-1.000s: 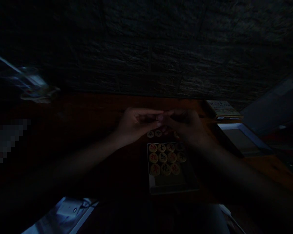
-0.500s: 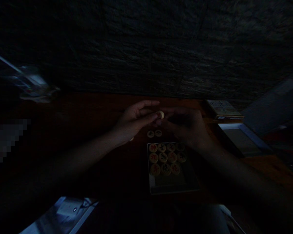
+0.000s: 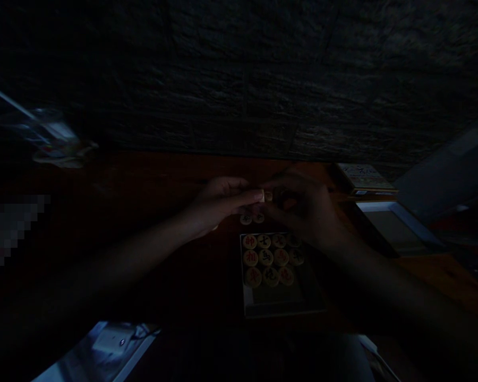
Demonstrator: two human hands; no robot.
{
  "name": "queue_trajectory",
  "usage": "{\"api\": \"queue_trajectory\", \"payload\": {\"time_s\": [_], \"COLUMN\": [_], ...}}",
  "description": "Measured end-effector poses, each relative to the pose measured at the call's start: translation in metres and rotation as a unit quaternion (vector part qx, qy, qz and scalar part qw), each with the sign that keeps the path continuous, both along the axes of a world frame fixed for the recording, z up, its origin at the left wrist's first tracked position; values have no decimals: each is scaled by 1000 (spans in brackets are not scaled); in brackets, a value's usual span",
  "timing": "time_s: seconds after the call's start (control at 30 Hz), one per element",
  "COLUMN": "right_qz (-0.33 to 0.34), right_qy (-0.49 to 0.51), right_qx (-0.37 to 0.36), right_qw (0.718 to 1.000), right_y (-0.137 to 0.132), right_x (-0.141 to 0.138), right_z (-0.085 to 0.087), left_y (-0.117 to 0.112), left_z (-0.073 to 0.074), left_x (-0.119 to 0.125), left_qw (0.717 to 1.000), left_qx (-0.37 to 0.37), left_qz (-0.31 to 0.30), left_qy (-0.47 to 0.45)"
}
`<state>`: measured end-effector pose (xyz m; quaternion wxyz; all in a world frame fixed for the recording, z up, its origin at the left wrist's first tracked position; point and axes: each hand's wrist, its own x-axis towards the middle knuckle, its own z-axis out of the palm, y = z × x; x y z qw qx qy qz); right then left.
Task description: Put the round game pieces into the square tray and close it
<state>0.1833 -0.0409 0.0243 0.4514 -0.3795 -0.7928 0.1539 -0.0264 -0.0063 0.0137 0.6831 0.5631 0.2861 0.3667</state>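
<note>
In dim light, my left hand is closed on a pale round Chinese chess piece, its thumb lying along the edge. A second Chinese chess piece sits edge-on right beside it, at the fingertips of my right hand, which curls around it. Their faces are turned out of sight. Two loose chess pieces lie on the table just below my fingers. Closer to me, an open shallow box holds several pieces in rows, with red and black characters facing up.
To the right are a patterned box lid or flat box and an open tray. A clear cup-like container stands far left by the stone wall. A white device is at the lower left.
Both hands have lowered slightly, and my left fingers have drawn in. The one piece seen tilted between them before now shows as two edge-on pieces. The box's contents are the same.
</note>
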Motion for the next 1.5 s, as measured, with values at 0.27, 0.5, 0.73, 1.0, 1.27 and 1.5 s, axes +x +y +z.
{"api": "queue_trajectory", "payload": {"time_s": [0.27, 0.5, 0.73, 1.0, 1.27, 1.5], "right_qz": [48, 35, 25, 10, 34, 36], "right_qy": [-1, -15, -17, -5, -22, -24], "right_qx": [11, 8, 16, 0, 19, 49], "right_qw": [999, 999, 999, 1000, 999, 998], "right_y": [0, -3, -5, -6, -5, -5], "right_x": [4, 0, 0, 1, -1, -1], "right_z": [-2, 1, 3, 0, 1, -1], "left_y": [2, 2, 2, 3, 3, 3], "left_z": [-2, -2, -1, -1, -2, -2], "left_x": [-2, -5, -4, -4, -4, -5], "left_qw": [1000, 998, 996, 998, 997, 996], "left_qx": [-18, -51, -73, -43, -59, -64], "left_qz": [-13, -46, -52, -44, -55, -60], "left_qy": [-19, 4, -4, 6, -3, 7]}}
